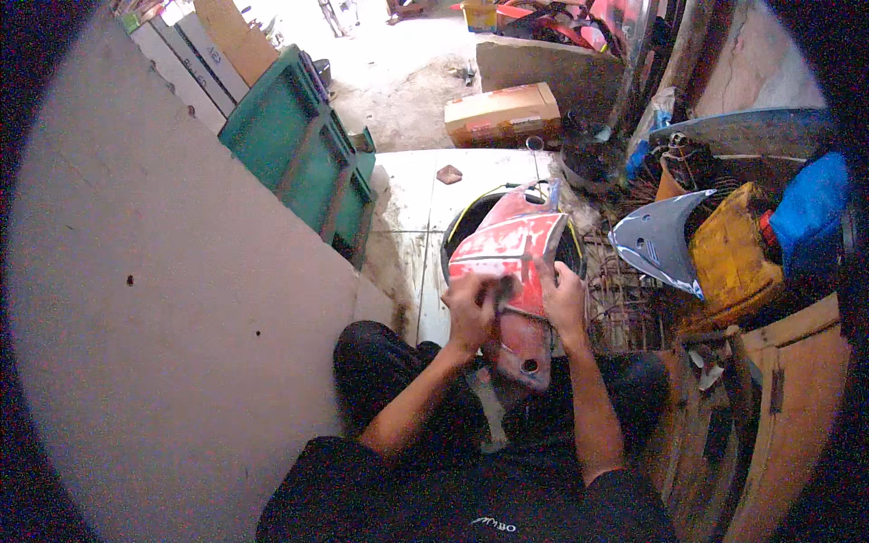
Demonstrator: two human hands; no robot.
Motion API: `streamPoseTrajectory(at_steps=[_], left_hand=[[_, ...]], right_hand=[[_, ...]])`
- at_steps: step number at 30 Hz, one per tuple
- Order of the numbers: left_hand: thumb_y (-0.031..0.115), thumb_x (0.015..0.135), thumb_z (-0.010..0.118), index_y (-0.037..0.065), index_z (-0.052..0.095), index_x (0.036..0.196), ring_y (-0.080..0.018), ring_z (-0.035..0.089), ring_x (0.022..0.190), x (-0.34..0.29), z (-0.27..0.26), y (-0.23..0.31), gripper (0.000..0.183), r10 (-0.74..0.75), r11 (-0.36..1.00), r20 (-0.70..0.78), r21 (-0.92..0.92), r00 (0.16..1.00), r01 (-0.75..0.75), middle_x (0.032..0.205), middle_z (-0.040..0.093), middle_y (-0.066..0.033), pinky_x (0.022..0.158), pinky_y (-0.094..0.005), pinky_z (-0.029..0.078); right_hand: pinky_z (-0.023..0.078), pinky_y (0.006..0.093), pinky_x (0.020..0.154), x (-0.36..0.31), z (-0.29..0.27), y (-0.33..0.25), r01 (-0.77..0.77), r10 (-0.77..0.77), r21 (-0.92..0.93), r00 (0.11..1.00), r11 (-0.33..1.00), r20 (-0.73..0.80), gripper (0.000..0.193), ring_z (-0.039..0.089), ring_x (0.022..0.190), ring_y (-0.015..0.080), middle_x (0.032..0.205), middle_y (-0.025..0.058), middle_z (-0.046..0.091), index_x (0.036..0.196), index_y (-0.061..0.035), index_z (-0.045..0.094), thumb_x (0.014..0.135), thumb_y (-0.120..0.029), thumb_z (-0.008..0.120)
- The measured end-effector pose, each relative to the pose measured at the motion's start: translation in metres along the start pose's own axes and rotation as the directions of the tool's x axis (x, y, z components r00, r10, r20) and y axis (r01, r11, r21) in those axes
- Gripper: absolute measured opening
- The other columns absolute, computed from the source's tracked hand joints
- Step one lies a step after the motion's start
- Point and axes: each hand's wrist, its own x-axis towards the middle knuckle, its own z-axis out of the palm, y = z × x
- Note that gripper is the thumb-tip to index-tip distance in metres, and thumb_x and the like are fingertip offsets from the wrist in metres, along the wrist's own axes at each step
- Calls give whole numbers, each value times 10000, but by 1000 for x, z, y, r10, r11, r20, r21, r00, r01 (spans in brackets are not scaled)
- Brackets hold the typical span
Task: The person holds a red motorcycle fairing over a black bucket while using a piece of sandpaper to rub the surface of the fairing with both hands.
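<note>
Round black tub (447, 259) on the floor ahead of the seated person, its inside mostly hidden by a worn red panel (507, 246) lying across it, near end toward the lap; contents cannot be told. Cardboard box (502, 115) beyond, its inside not visible. Stained yellow jerrycan (738, 258) at right, just beside a grey panel (647, 237). Right hand (566, 299) grips the red panel's right edge. Left hand (472, 312) blurred over its surface, fingers curled; hold unclear.
</note>
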Motion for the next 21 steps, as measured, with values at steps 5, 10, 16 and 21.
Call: streamPoseTrajectory(at_steps=[5, 10, 16, 21], left_hand=[[190, 885, 655, 89, 693, 978, -266, 577, 870, 19, 7, 2, 142, -321, 947, -290, -73, 902, 313, 901, 670, -92, 836, -379, 397], [128, 863, 634, 107, 690, 957, -263, 585, 905, 8, 9, 7, 111, 140, 987, -19, 77, 990, -138, 910, 664, -78, 860, -399, 360], [170, 871, 636, 102, 684, 948, -294, 569, 916, 19, 3, -4, 113, -48, 999, -92, 19, 995, 50, 895, 642, -96, 847, -419, 386], [161, 860, 636, 99, 681, 931, -302, 562, 868, 10, 2, -1, 104, 186, 977, -113, 126, 976, -172, 857, 628, -94, 804, -414, 393]], right_hand=[[440, 340, 585, -3, 7, 6, -15, 15, -4, 1000, 1000, -7, 530, 496, 613, 126, 656, 115, 593, 867, 33, 636, 937, -492, 601], [432, 279, 599, 6, 7, 31, -59, 60, -17, 997, 998, 43, 444, 478, 663, 64, 701, 12, 591, 890, 24, 640, 972, -410, 591], [429, 299, 604, 2, 9, 18, -13, 15, -53, 999, 999, 35, 565, 469, 663, 84, 680, 15, 562, 865, 14, 626, 959, -536, 540], [440, 352, 614, -5, 2, 20, -4, 3, 17, 999, 1000, 53, 688, 484, 647, 131, 653, 80, 554, 809, 24, 575, 956, -634, 434]])
